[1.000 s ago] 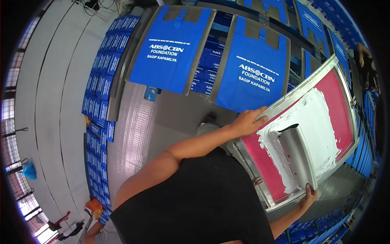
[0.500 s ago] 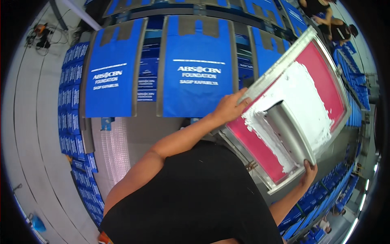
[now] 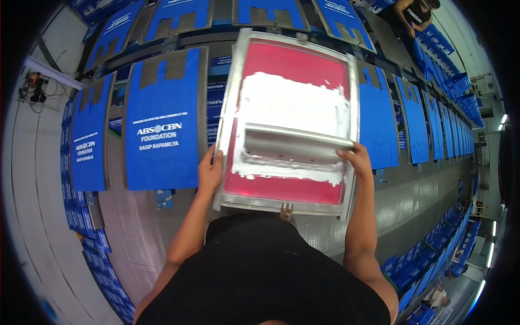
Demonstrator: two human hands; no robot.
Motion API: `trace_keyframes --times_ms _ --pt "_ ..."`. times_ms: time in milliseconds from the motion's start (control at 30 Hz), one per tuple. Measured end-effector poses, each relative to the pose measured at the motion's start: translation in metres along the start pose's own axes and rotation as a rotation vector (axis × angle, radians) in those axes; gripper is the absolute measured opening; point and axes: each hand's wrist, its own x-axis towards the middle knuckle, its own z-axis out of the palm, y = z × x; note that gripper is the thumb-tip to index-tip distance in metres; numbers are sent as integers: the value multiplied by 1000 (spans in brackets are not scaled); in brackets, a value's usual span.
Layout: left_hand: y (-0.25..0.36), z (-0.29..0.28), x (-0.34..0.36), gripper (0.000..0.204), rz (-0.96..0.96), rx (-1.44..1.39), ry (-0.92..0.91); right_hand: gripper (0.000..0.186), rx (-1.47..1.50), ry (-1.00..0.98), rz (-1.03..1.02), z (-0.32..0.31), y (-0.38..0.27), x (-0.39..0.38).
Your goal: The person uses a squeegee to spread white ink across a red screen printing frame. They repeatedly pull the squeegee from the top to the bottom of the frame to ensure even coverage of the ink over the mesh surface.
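Note:
A metal-framed printing screen (image 3: 292,58) lies before me over a row of boards, pink with thick white ink (image 3: 287,103) spread across its middle. A silver squeegee (image 3: 295,142) rests crosswise in the ink. My left hand (image 3: 210,168) is closed on the frame's left rail, near its lower half. My right hand (image 3: 356,160) is at the frame's right side, its fingers on the squeegee's right end. A small metal fitting (image 3: 287,211) shows at the frame's lower edge, just above my black shirt.
Blue bags on boards (image 3: 154,97) line both sides of the screen and the row behind. Stacks of blue bags (image 3: 76,157) stand at left and lower right. A person in black (image 3: 411,16) works at top right, another (image 3: 436,297) at lower right. Wires (image 3: 35,86) lie at far left.
The screen has swung from a tilted place at the right to upright in front of me, both hands moving left with it. The view has turned toward the row of bags.

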Motion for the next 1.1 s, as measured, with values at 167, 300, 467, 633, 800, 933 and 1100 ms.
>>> trace_keyframes --times_ms 167,300,467,633,800,933,1100 --pt "-17 16 -31 47 -60 -70 127 34 -9 -208 51 -6 0 50" --pt "12 29 -33 49 -88 23 156 38 60 -276 37 -16 14 76" --pt "10 36 -26 50 -131 3 181 48 0 -259 30 -23 29 93" --pt "-5 44 -11 52 -152 124 199 57 -42 -237 42 -23 37 115" --pt "-4 47 -12 58 -161 104 191 52 -57 -264 16 -16 59 122" --pt "-19 46 -8 62 -193 52 178 45 38 -306 -8 -6 63 110" --pt "-28 49 -9 60 -108 12 156 48 -2 -284 23 -9 68 112"
